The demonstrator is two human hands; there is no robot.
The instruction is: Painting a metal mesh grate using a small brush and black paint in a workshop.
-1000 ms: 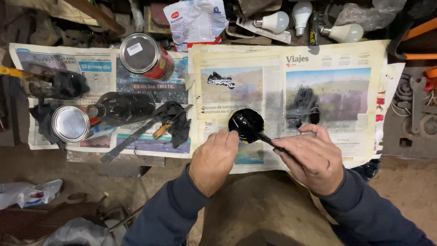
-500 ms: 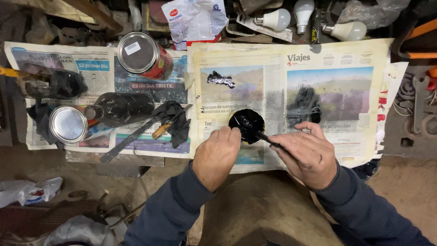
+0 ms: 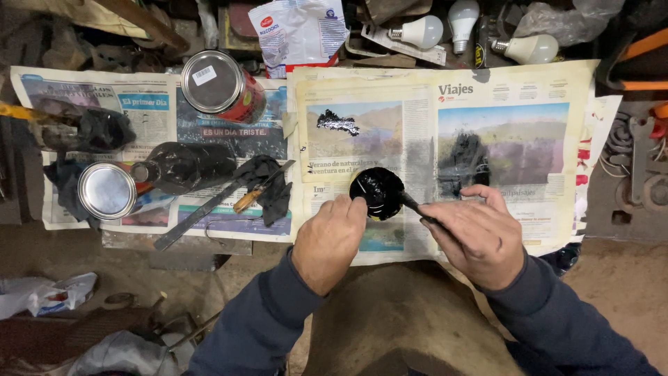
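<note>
Nearest: both forearms in dark blue sleeves (image 3: 250, 327) reach up over a brownish rounded surface at the worktop edge. L hand (image 3: 327, 240) curled, fingers (image 3: 348, 207) pressed against the near-left side of a small round object coated in glossy black paint (image 3: 376, 191), steadying it. R hand (image 3: 480, 240) clenched round a thin dark-handled brush (image 3: 417, 209); brush tip meets the right edge of the black object. Object sits on a yellowed newspaper sheet w/ landscape photos (image 3: 487, 90), near its lower-left corner.

Mid: same sheet carries black paint smears, one just beyond the R hand (image 3: 465, 161), one smaller further up-left (image 3: 337, 122). To the left, on other newspaper: black rag (image 3: 268, 181), long metal file (image 3: 209, 209), black-smeared glass bottle lying on its side (image 3: 184, 166), small tin w/ shiny lid (image 3: 106, 189).

Far: red tin w/ silver lid (image 3: 219, 85), white plastic bag (image 3: 299, 31), three white light bulbs (image 3: 463, 24) along the back edge.
</note>
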